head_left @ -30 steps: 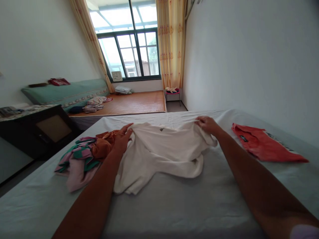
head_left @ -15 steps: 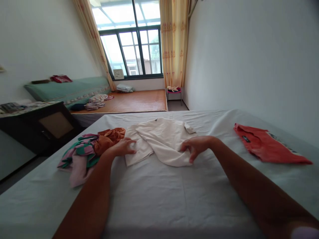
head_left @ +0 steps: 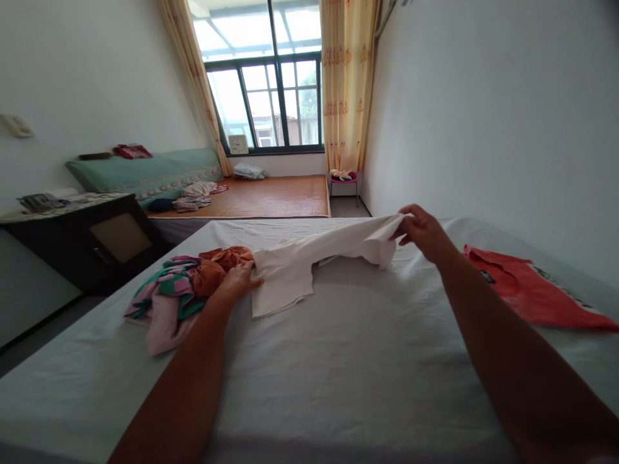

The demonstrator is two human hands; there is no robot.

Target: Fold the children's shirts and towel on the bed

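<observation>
Head view: white shirt [head_left: 329, 246], long axis crosswise, right end higher.

White shirt [head_left: 307, 252]; right fingers [head_left: 412, 210] on edge

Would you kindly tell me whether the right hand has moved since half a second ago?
Yes. Judged against the pink stool, the right hand has shifted rightward and up in the view, holding the white shirt.

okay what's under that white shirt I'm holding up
Pale sheet shows below the raised end of the white shirt, which your right hand holds. Whatever is under the flatter part by your left hand is covered, so I can't tell.
</observation>
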